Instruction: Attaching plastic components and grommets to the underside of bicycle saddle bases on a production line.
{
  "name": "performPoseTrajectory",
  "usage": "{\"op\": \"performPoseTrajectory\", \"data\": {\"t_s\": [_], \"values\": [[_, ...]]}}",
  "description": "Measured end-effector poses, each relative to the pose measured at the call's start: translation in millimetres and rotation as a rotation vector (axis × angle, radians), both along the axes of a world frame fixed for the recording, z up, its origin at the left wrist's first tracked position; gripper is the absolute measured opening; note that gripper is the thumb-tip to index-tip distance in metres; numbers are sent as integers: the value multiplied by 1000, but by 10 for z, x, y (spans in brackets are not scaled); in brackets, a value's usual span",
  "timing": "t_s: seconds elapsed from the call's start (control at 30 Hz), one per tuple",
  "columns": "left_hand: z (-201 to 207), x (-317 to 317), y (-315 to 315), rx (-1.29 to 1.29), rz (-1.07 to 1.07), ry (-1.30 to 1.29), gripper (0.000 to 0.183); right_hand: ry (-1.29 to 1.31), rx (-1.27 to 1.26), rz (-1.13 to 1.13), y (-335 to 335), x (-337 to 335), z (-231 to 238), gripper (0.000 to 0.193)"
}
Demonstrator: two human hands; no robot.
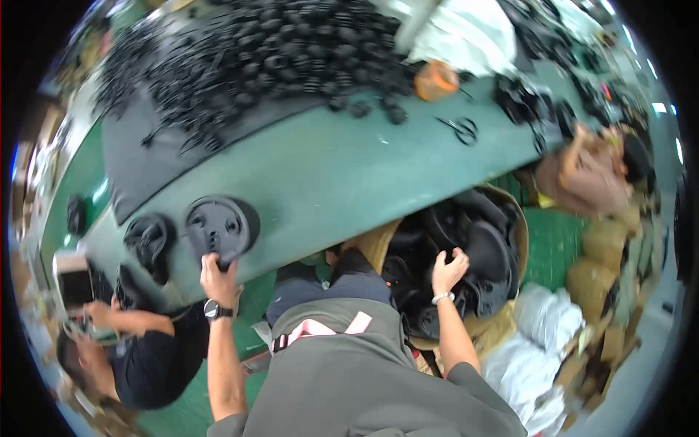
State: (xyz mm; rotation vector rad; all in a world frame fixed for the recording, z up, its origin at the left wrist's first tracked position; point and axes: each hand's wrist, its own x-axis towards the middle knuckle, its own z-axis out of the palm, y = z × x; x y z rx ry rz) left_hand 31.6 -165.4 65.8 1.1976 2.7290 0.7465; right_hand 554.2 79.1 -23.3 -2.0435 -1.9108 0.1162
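My left hand (218,278) is closed on the near edge of a round black moulded part (220,227), its thumb and fingers pinching the rim. Holes and slots show in the part's upper face, and it is at the front edge of the green table (328,175). Over a round-sided brown container (521,244) to the right is my right hand (449,271), its fingers curved and apart with nothing visible between them. Just beneath and beside it lie several large black curved parts (488,251), heaped inside the container.
Small black parts with cables (291,58) form a heap across the far table. Black-handled scissors (464,131) and an orange object (437,80) lie farther right. Another black part (149,240) is at the left. Co-workers sit at left (149,357) and right (582,178); white bags (546,320) stand on the right.
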Motion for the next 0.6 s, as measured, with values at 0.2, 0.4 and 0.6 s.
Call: {"op": "performPoseTrajectory", "data": {"t_s": [0.2, 0.4, 0.6], "values": [[-630, -455, -563, -389, -280, 56, 42, -417, 119, -300, 519, 1239, 522, 82], [-746, -160, -43, -252, -130, -159, 33, -174, -360, -189, 1064, 2647, 437, 99], [-446, 516, 150, -378, -192, -134, 54, -396, -735, 110, 1565, 1101, 1078, 84]]}}
